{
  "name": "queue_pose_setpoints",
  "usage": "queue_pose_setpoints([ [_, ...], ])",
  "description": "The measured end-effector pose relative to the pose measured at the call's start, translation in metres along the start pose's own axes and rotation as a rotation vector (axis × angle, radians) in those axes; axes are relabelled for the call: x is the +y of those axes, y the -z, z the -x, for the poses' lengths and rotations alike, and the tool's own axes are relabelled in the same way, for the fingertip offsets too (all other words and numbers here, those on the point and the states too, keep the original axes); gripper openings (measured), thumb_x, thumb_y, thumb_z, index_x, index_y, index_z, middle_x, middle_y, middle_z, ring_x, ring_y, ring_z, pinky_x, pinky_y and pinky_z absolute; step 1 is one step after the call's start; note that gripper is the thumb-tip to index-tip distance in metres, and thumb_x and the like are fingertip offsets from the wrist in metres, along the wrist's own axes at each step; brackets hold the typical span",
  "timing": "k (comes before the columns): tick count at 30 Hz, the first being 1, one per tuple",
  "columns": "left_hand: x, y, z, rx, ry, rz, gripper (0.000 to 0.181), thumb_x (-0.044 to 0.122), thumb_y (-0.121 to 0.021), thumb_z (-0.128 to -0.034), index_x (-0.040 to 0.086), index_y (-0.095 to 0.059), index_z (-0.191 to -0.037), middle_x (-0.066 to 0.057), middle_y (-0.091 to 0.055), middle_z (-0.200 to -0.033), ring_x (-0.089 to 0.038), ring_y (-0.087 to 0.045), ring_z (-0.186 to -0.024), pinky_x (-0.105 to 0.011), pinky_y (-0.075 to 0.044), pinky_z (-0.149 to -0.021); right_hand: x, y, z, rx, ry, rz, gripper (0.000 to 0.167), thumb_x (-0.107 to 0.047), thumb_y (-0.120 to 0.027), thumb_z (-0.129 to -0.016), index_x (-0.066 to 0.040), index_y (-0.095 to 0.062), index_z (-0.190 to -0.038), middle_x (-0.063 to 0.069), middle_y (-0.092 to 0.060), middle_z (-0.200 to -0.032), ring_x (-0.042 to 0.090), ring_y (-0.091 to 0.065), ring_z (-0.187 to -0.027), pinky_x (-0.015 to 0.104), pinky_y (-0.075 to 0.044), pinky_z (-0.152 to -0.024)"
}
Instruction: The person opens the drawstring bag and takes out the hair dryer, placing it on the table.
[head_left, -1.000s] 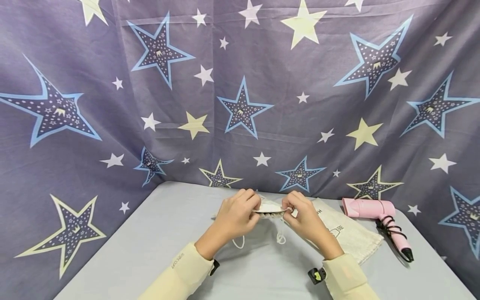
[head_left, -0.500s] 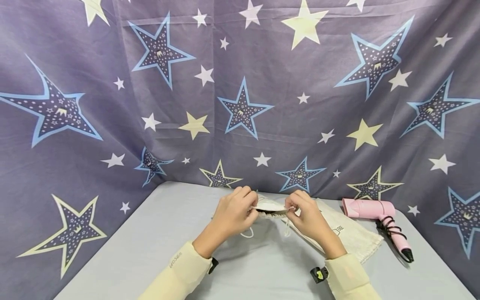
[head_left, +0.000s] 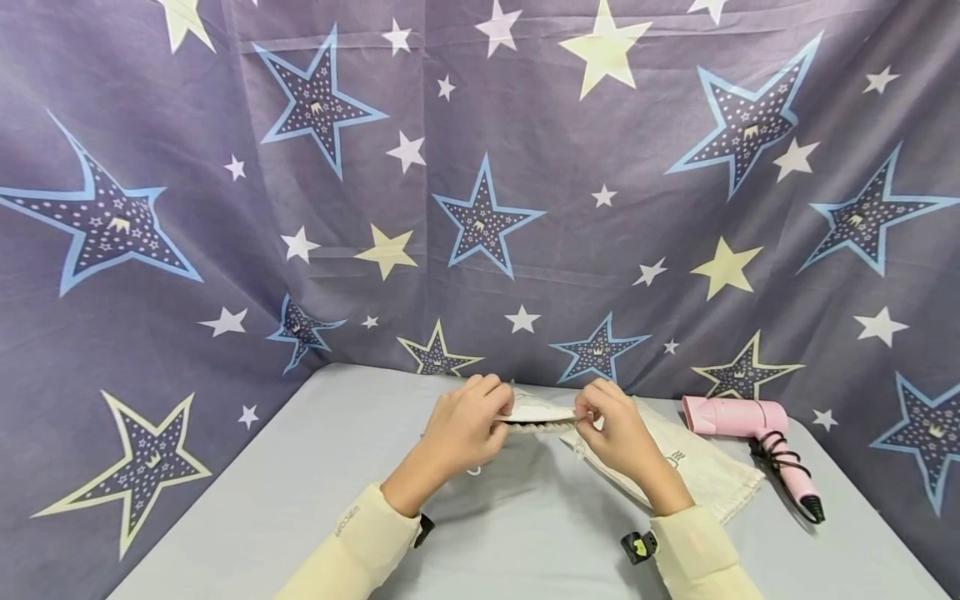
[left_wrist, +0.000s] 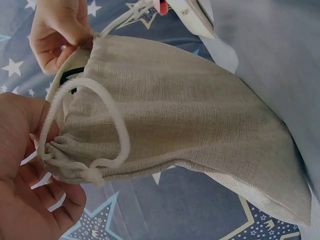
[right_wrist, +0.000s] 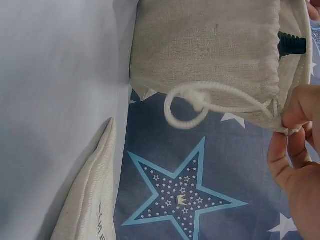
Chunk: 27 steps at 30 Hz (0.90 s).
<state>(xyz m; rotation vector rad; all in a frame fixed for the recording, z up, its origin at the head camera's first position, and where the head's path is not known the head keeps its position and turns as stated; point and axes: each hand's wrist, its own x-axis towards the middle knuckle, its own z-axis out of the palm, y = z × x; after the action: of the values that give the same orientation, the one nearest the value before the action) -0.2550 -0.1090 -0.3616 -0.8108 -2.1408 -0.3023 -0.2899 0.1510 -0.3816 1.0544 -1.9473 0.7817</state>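
Observation:
Both hands hold a beige cloth drawstring bag (left_wrist: pixel 175 105) by the rim of its mouth. My left hand (head_left: pixel 468 421) pinches one side of the rim, and my right hand (head_left: pixel 611 425) pinches the opposite side. Between them the mouth is stretched wide and gapes a little. Inside it, the right wrist view shows a black ribbed piece (right_wrist: pixel 292 45); the rest of that item is hidden by the cloth. A white cord loop (left_wrist: pixel 120 130) hangs at the left-hand side. Another cord loop (right_wrist: pixel 187 107) dangles near the right hand.
A second cloth bag (head_left: pixel 697 458) with a printed drawing lies flat on the table (head_left: pixel 300 492), right of the held bag. Beyond it rests a pink hair dryer (head_left: pixel 735 417), its black cord wound around the handle. A star-patterned curtain (head_left: pixel 525 108) rises behind the table.
The hands have drawn slightly apart, stretching the bag's mouth wider. The hanging cord loops have swung and show less in the head view. The second bag and hair dryer stay put.

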Motion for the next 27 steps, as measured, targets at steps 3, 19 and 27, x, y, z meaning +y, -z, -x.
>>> queue_pose_setpoints([
  [3,-0.001,0.002,0.000,0.013,0.013,-0.005,0.021,0.007,-0.060,-0.0675,0.021,-0.051,-0.079,0.010,-0.043,-0.076,-0.010,-0.040,-0.067,-0.025,-0.029,-0.047,0.001,0.000,0.001,0.002,-0.003,0.002,0.037,0.018,-0.065,-0.063,-0.014,-0.053,-0.077,-0.004,-0.051,-0.079,0.011,-0.049,-0.074,0.025,-0.045,-0.063],
  [19,-0.001,0.010,-0.002,-0.060,0.033,0.012,0.023,0.005,-0.061,-0.0676,0.023,-0.052,-0.080,0.012,-0.044,-0.077,-0.009,-0.042,-0.068,-0.026,-0.032,-0.048,0.002,0.002,0.001,-0.042,0.040,0.051,0.035,0.018,-0.063,-0.063,-0.012,-0.052,-0.077,-0.002,-0.050,-0.079,0.012,-0.042,-0.075,0.027,-0.038,-0.067],
  [27,-0.002,0.012,-0.001,-0.088,0.020,-0.007,0.026,0.001,-0.060,-0.0666,0.022,-0.051,-0.079,0.011,-0.045,-0.077,-0.011,-0.042,-0.067,-0.027,-0.033,-0.049,0.005,0.003,0.002,-0.049,0.024,0.065,0.037,0.019,-0.063,-0.062,-0.013,-0.052,-0.077,-0.003,-0.050,-0.078,0.012,-0.042,-0.076,0.028,-0.036,-0.068],
])
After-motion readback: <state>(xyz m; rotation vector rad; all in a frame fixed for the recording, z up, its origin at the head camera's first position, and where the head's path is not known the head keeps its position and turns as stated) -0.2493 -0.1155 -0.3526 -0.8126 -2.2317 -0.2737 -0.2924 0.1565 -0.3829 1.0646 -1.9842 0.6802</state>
